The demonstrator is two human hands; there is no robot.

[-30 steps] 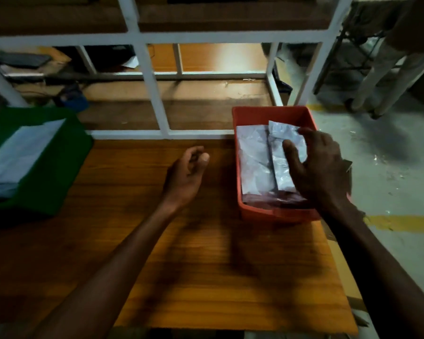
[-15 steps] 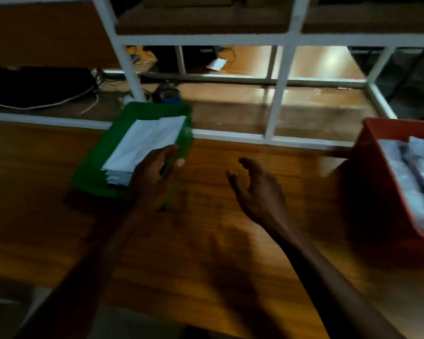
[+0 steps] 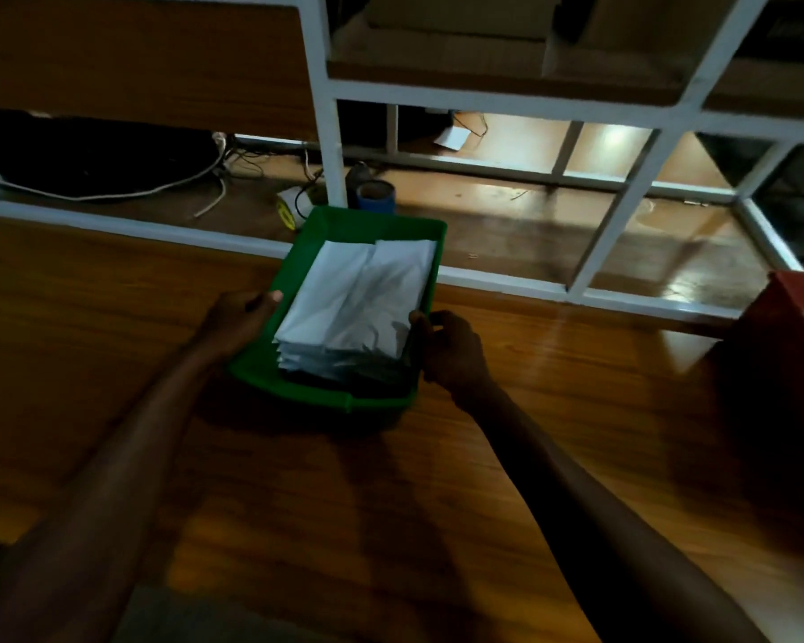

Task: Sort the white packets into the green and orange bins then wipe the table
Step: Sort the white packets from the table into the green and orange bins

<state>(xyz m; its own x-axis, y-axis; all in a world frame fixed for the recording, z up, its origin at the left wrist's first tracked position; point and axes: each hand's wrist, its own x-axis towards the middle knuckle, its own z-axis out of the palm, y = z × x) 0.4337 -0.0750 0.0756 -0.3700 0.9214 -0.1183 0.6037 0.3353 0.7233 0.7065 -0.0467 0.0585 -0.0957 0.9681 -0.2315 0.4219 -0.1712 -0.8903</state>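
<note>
Dim light covered a wooden table (image 3: 298,480) backed by a white metal shelving frame (image 3: 328,146), with cables and a blue cup (image 3: 376,197) on the lower board behind it.

Head view: the green bin (image 3: 312,392) stood at the far edge of the table, between the two hands. The left hand (image 3: 237,317) gripped the bin's left wall, its thumb hooked over the rim and the remaining fingers hidden on the outer side. The right hand (image 3: 451,350) held the right wall, its fingers curled over the rim with the tips touching the stack of white packets (image 3: 358,308). That stack lay inside the bin, between the two sets of fingers and rising above the rim.

Such a two-sided hold appeared intended to steady or shift the loaded bin without spilling the stack. The orange bin (image 3: 780,308) sat well to the right of the right hand's fingers, largely out of frame. No loose packets showed on the tabletop, so sorting was judged near complete, with wiping outstanding. No cloth was visible.
</note>
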